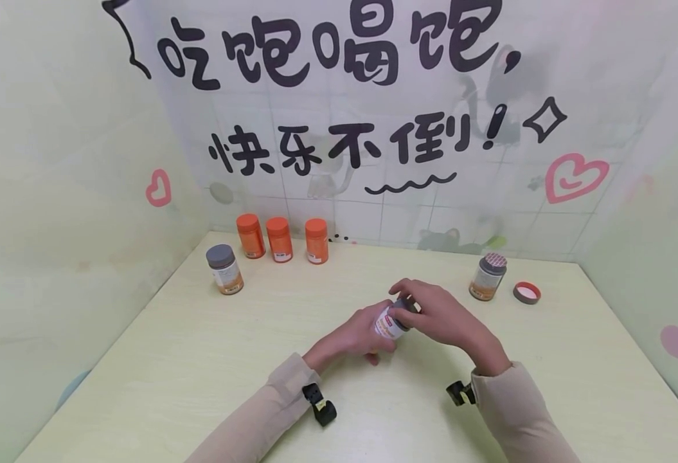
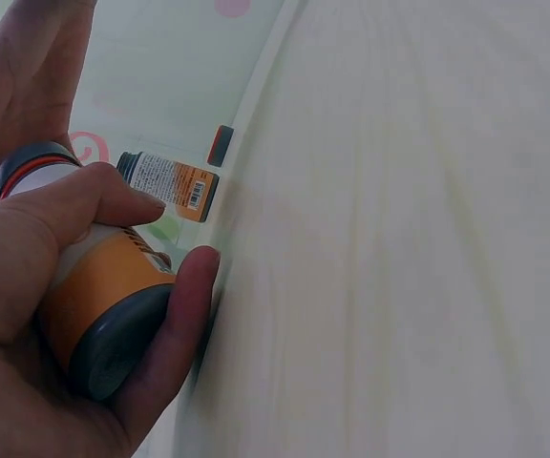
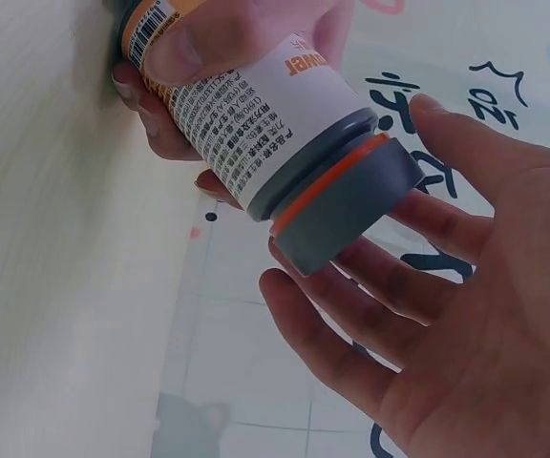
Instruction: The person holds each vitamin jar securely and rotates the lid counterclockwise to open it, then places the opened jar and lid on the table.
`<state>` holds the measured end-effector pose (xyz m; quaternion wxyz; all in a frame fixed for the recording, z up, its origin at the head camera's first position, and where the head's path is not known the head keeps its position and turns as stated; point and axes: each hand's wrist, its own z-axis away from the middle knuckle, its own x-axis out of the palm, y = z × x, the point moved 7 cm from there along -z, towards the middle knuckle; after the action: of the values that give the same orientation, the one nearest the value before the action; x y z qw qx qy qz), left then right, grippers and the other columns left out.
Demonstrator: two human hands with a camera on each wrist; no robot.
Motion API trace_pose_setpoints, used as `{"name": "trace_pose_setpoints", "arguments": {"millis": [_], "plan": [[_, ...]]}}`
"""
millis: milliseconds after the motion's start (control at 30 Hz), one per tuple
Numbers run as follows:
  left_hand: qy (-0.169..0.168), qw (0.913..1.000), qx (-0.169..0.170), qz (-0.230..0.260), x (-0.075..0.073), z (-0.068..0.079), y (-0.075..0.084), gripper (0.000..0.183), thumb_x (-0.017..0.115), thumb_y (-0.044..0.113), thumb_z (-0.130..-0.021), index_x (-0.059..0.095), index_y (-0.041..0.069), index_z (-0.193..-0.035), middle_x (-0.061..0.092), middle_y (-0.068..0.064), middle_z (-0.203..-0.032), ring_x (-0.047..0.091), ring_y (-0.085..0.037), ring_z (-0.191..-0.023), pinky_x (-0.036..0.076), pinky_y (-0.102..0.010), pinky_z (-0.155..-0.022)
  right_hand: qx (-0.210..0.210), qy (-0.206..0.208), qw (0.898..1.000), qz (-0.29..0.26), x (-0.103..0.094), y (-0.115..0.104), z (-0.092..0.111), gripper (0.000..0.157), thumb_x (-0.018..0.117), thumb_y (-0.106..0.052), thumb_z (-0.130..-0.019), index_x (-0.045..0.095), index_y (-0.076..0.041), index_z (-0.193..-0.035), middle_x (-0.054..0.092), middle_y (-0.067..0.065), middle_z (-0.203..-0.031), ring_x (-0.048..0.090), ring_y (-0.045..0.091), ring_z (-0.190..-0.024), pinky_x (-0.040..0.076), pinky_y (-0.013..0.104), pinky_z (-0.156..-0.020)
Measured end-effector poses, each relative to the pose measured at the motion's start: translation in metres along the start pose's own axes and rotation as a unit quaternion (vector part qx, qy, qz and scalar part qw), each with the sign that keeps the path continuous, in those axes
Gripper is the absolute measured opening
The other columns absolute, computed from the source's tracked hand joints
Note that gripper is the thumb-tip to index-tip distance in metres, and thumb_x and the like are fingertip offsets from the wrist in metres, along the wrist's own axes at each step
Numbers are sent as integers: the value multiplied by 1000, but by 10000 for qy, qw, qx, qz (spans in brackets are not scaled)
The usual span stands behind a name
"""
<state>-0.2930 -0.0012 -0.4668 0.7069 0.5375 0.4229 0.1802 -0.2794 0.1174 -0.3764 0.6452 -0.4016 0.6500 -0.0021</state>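
Probably light, stiff and rather slick, the supplement bottle [image 1: 389, 325] is best held round its label [image 3: 256, 119], the grey cap [image 3: 353, 205] by its rim. It tilts over the counter [image 1: 194, 360], the left hand [image 1: 364, 333] wrapping its fingers round the body; the right hand [image 1: 445, 314] spreads loosely curved fingers about the cap, thumb apart. The label shows "ower" and 产品名称; the wall [image 1: 408, 218] reads 吃饱喝饱, 快乐不倒!
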Motion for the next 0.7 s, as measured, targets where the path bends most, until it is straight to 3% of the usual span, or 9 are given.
{"name": "trace_pose_setpoints", "arguments": {"millis": [300,567,700], "plan": [[-1,10000,-66,-14,0,0,1,53,73,3,-80,50,21,-124,59,-6,-101,65,-17,-76,61,-40,-53,-344,78,9993,-106,-2,-4,0,33,69,-19,-92,60,-14,-124,69,8,-117,65,18,-103,55,37,-85],[32,9999,-104,14,-1,0,0,52,74,3,-80,50,21,-123,59,-6,-102,65,-18,-76,61,-40,-53,-57,-357,9983,-464,0,7,1,41,72,-18,-90,57,-11,-128,65,7,-120,64,21,-107,58,31,-83],[18,10000,-35,60,0,0,1,50,74,4,-80,50,21,-120,59,-6,-102,65,-18,-77,61,-40,-54,74,-533,9967,-605,0,13,3,46,74,-21,-89,55,-11,-130,64,6,-122,63,25,-111,59,33,-84]]}}
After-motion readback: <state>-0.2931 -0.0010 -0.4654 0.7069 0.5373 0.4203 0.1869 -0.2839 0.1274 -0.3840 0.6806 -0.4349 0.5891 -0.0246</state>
